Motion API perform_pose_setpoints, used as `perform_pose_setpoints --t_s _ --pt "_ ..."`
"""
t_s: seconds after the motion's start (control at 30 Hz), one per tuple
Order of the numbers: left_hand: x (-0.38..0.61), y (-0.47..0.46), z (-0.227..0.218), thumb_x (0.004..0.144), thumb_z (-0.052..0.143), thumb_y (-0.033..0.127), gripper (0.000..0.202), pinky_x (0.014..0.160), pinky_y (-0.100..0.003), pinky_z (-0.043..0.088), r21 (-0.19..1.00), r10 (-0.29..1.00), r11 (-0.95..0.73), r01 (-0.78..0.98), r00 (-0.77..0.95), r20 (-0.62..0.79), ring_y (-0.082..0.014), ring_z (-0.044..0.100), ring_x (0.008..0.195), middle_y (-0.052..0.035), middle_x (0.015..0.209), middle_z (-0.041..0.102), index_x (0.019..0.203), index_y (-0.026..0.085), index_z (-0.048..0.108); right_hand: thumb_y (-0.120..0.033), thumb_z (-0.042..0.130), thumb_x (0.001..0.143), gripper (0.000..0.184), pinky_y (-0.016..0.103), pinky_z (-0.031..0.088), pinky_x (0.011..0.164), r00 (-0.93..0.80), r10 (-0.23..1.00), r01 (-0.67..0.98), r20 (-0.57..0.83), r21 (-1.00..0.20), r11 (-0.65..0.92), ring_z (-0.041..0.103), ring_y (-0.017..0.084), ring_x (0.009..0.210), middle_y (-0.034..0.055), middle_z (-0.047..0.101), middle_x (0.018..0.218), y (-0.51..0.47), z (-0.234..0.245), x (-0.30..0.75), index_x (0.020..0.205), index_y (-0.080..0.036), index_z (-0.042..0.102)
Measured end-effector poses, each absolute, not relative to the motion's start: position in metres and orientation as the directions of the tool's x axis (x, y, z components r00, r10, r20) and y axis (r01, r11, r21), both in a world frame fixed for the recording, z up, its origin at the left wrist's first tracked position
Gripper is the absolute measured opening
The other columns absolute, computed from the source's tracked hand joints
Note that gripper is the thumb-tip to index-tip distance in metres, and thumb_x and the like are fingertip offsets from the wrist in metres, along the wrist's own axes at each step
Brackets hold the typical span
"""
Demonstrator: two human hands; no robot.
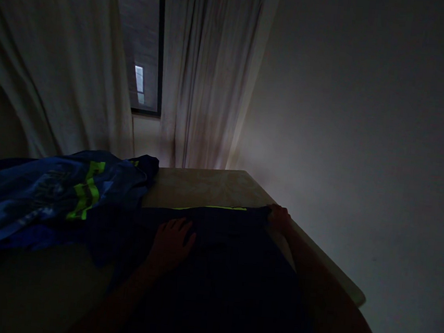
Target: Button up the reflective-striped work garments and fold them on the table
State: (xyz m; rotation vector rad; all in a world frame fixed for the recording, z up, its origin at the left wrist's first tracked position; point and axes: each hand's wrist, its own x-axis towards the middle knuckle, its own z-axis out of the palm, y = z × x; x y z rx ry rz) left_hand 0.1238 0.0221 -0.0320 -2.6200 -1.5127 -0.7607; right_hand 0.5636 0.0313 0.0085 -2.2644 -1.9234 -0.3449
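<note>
A dark navy garment (221, 260) with a thin yellow-green stripe along its far edge lies spread on a beige table (204, 186). My left hand (171, 243) rests flat on the garment with its fingers stretched out. My right hand (278, 216) is at the garment's far right corner, its fingers curled on the cloth's edge. The room is very dim.
A pile of blue garments (58, 192) with yellow-green stripes lies on the table's left side. Pale curtains (211, 71) hang behind, with a dark window (140, 38) between them. A bare wall (367, 123) runs along the right, close to the table's right edge.
</note>
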Motion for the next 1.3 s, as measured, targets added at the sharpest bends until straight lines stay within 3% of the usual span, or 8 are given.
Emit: perform_pose_setpoints --t_s 0.2,0.33,0.5,0.63,0.8,0.97,1.17,1.3 --pt "0.124 0.022 -0.035 0.101 0.044 0.046 0.044 0.108 -0.055 0.037 0.235 0.801 -0.55 0.802 0.426 0.421 -0.0323 0.058 0.129 -0.0111 0.142 0.065 0.134 0.026 0.065 -0.013 0.062 0.082 0.038 0.045 0.044 0.098 0.118 0.948 0.991 0.296 0.025 -0.131 0.051 0.035 0.127 0.014 0.063 0.139 0.051 0.012 0.566 0.117 -0.023 0.074" --pt "0.122 0.023 -0.035 0.103 0.042 0.045 0.046 0.111 -0.055 0.035 0.231 0.787 -0.566 0.792 0.435 0.437 -0.0305 0.055 0.133 -0.0107 0.148 0.061 0.141 0.025 0.059 -0.013 0.047 0.093 0.04 0.04 0.046 0.093 0.236 0.891 0.97 0.388 -0.036 -0.241 0.056 0.03 0.118 0.0179 0.062 0.131 0.078 0.006 0.55 0.127 -0.02 0.065" --pt "0.12 0.022 -0.033 0.103 0.043 0.052 0.053 0.118 -0.054 0.03 0.232 0.702 -0.699 0.677 0.586 0.405 -0.0265 0.048 0.142 -0.0061 0.156 0.053 0.152 0.032 0.045 -0.01 0.049 0.087 0.049 0.034 0.049 0.091 0.301 0.877 0.954 0.376 -0.106 -0.282 0.062 0.026 0.111 0.0156 0.064 0.122 0.099 -0.003 0.539 0.135 -0.016 0.059" --pt "0.119 0.022 -0.032 0.096 0.055 0.06 0.055 0.11 -0.052 0.04 0.243 0.677 -0.728 0.641 0.616 0.402 -0.0298 0.054 0.133 -0.0094 0.146 0.06 0.142 0.03 0.056 -0.016 0.051 0.088 0.038 0.037 0.05 0.09 0.31 0.876 0.951 0.369 -0.117 -0.287 0.063 0.029 0.113 0.019 0.066 0.12 0.105 -0.005 0.533 0.122 -0.016 0.067" --pt "0.118 0.022 -0.034 0.098 0.056 0.052 0.041 0.102 -0.049 0.049 0.283 0.685 -0.725 0.628 0.617 0.388 -0.0283 0.062 0.115 -0.0092 0.126 0.067 0.131 0.028 0.063 -0.016 0.055 0.085 0.047 0.038 0.052 0.093 0.204 0.918 0.978 0.339 -0.113 -0.176 0.068 0.025 0.105 0.01 0.073 0.111 0.106 0.005 0.528 0.13 -0.024 0.066" --pt "0.118 0.022 -0.036 0.104 0.046 0.046 0.039 0.106 -0.044 0.05 0.344 0.667 -0.745 0.572 0.624 0.407 -0.0241 0.063 0.119 -0.0081 0.126 0.069 0.133 0.024 0.061 -0.024 0.045 0.098 0.05 0.05 0.047 0.098 0.288 0.859 0.958 0.424 -0.139 -0.252 0.063 0.035 0.117 0.0251 0.066 0.125 0.098 0.031 0.493 0.147 -0.014 0.052" --pt "0.123 0.023 -0.037 0.105 0.029 0.022 0.042 0.104 -0.04 0.052 0.252 0.661 -0.746 0.616 0.64 0.393 -0.022 0.066 0.118 -0.0088 0.127 0.072 0.13 0.023 0.063 -0.059 0.037 0.104 0.062 0.048 0.033 0.119 -0.182 0.932 0.944 0.312 -0.21 0.255 0.044 0.03 0.144 0.0106 0.048 0.158 0.079 0.001 0.361 0.157 -0.028 0.04" --pt "0.111 0.02 -0.029 0.104 0.031 0.023 0.04 0.102 -0.044 0.052 0.246 0.745 -0.622 0.744 0.466 0.476 -0.0254 0.067 0.113 -0.0114 0.121 0.073 0.124 0.022 0.065 -0.073 0.034 0.1 0.076 0.053 0.022 0.123 -0.252 0.955 0.928 0.155 -0.243 0.284 0.029 0.033 0.154 0.0112 0.033 0.167 0.061 -0.031 0.319 0.161 -0.029 0.035"
